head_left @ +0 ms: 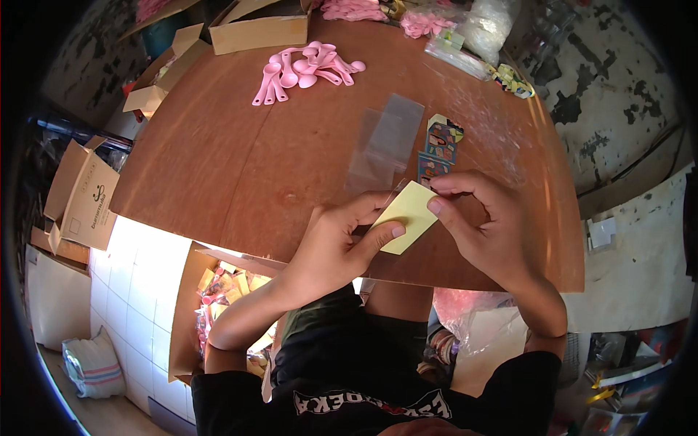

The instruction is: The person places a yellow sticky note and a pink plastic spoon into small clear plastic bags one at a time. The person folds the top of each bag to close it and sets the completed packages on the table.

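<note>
A pale yellow card (411, 213) is held up at a tilt over the near part of the table. My left hand (327, 236) grips its left side, thumb laid flat across the face and fingers behind it. At the card's upper right corner, my right hand (483, 218) pinches with thumb and forefinger. A thin clear edge, maybe plastic, shows by the card's top. Just beyond my hands lie clear plastic bags (397, 131), flat and overlapping. Beside them are small colourful printed cards (443, 138), partly covered by my right hand.
Pink measuring spoons (305, 73) are heaped on the brown table (218, 160). Plastic packs (458, 54) and an open cardboard box (259, 33) line the far edge. Below the near edge stands a carton of small packets (233, 287). A peeling wall (603, 94) rises at right.
</note>
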`<state>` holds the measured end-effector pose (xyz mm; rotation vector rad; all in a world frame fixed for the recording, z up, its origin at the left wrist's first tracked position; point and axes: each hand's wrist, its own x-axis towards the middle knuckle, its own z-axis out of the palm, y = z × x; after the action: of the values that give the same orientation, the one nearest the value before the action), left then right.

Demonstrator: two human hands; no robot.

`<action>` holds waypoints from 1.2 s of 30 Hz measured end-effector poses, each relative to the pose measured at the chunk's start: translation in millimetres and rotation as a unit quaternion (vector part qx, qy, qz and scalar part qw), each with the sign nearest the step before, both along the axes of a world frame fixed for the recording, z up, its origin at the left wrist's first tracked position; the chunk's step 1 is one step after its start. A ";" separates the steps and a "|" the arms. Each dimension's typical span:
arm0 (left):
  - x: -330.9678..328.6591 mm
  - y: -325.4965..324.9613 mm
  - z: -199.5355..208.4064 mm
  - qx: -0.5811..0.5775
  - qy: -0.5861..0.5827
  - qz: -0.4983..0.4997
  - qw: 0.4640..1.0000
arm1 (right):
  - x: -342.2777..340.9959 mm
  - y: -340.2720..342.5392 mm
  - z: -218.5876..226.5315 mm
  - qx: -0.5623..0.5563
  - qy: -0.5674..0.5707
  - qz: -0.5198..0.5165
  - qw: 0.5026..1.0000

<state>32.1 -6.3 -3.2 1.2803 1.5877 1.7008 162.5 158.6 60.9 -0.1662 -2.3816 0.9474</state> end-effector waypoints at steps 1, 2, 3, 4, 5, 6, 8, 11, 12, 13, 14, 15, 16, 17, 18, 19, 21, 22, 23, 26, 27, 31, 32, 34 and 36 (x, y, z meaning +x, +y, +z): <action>0.7 -1.3 -1.2 -0.007 -0.026 -0.001 1.000 | -0.7 0.9 0.7 0.001 -0.001 0.002 1.000; 1.1 -1.1 -4.5 -0.006 -0.027 0.001 1.000 | -0.9 3.7 1.7 0.041 -0.001 0.028 0.999; 1.4 0.1 -9.3 0.033 -0.024 0.028 0.999 | -1.5 4.8 2.2 0.080 -0.002 0.055 0.995; 1.5 1.0 -13.0 0.072 -0.021 0.054 0.996 | -3.3 3.2 1.2 0.080 -0.003 0.056 0.995; 1.6 1.2 -14.2 0.072 -0.021 0.055 0.996 | -5.7 0.8 -0.1 0.065 -0.014 0.079 0.995; 1.6 1.3 -15.1 0.090 -0.021 0.061 0.994 | -7.6 -1.2 -1.2 0.050 -0.026 0.103 0.993; 1.1 0.0 -14.2 0.109 -0.022 0.064 0.992 | -8.8 -2.2 -3.5 0.052 -0.032 0.119 0.991; 0.8 -6.1 -10.0 0.076 0.032 0.080 0.993 | -8.2 -11.4 0.4 0.003 -0.077 0.148 0.986; 1.4 -7.1 -10.0 0.077 0.046 0.089 0.992 | -7.4 -15.3 1.5 -0.046 -0.115 0.159 0.980; 2.1 -8.1 -10.5 0.079 0.060 0.097 0.990 | -7.0 -17.7 -0.3 -0.046 -0.116 0.159 0.979; 2.6 -8.0 -11.6 0.078 0.059 0.098 0.990 | -6.7 -19.5 -2.5 -0.116 -0.116 0.159 0.973; 3.2 -7.4 -13.2 0.104 0.090 0.115 0.984 | -6.8 -20.7 -4.0 -0.185 -0.116 0.159 0.963; 3.4 -7.5 -13.9 0.130 0.121 0.133 0.975 | -7.0 -22.2 -2.1 -0.186 -0.116 0.159 0.963; 3.7 -9.6 -12.8 0.129 0.120 0.133 0.975 | -7.1 -24.1 1.6 -0.182 -0.130 0.154 0.962; 4.3 -12.8 -10.3 0.108 0.126 0.135 0.977 | -7.6 -25.3 3.5 -0.179 -0.143 0.148 0.962; 4.9 -14.0 -8.6 0.089 0.132 0.137 0.978 | -7.9 -24.1 2.6 -0.178 -0.143 0.147 0.962; 5.1 -13.5 -8.2 0.091 0.138 0.141 0.976 | -9.2 -20.4 -0.2 -0.148 -0.129 0.160 0.967; 4.9 -13.8 -8.5 0.090 0.144 0.146 0.975 | -10.3 -20.3 0.4 -0.148 -0.129 0.161 0.967; 4.4 -13.6 -9.6 0.090 0.144 0.146 0.975 | -11.5 -20.5 1.7 -0.142 -0.132 0.161 0.968; 3.1 -11.7 -12.1 0.096 0.168 0.149 0.970 | -13.0 -21.4 3.5 -0.149 -0.149 0.159 0.964; 3.2 -10.4 -11.3 0.114 0.171 0.148 0.967 | -13.1 -21.4 4.0 -0.163 -0.164 0.157 0.960; 5.9 -5.9 -10.8 0.152 0.176 0.145 0.962 | -13.6 -19.7 10.3 -0.163 -0.220 0.162 0.948; 7.4 -5.2 -10.4 0.152 0.175 0.145 0.962 | -13.5 -18.3 12.1 -0.135 -0.252 0.156 0.945; 8.2 -3.8 -8.5 0.149 0.181 0.137 0.963 | -13.5 -15.5 12.3 -0.106 -0.283 0.150 0.941; 6.7 -5.6 -10.0 0.138 0.198 0.124 0.963 | -15.9 -11.6 7.1 0.001 -0.260 0.154 0.953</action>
<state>38.8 -11.9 -13.1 1.7068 1.8457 1.9650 146.5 147.0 68.0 -0.0438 -2.9566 1.1534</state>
